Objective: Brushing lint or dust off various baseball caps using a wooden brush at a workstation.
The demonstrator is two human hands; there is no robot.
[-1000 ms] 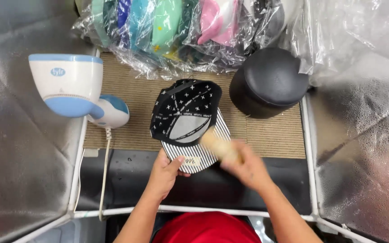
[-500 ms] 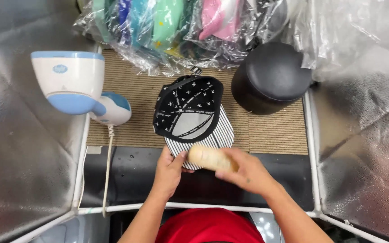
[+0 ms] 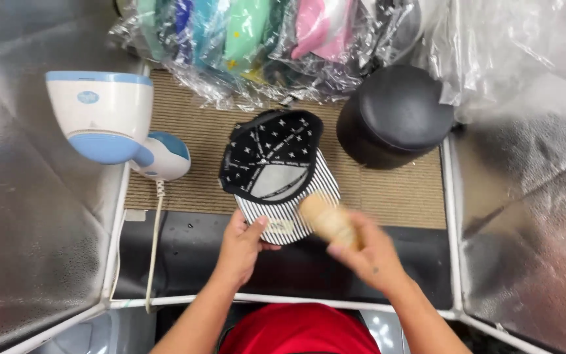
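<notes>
Left hand (image 3: 240,246) grip on upturned black star-lined cap (image 3: 273,164), striped brim (image 3: 289,210)

The cap (image 3: 274,172) is matt cloth, its brim striped fabric. The brush (image 3: 327,221) looks like pale, smooth wood. The woven mat (image 3: 401,190) looks coarse and ribbed. The steamer (image 3: 109,121) is glossy plastic. Crinkled clear plastic wrap (image 3: 250,46) along the mat's far edge shines. The side walls (image 3: 27,229) look like dimpled silvery foil.
</notes>
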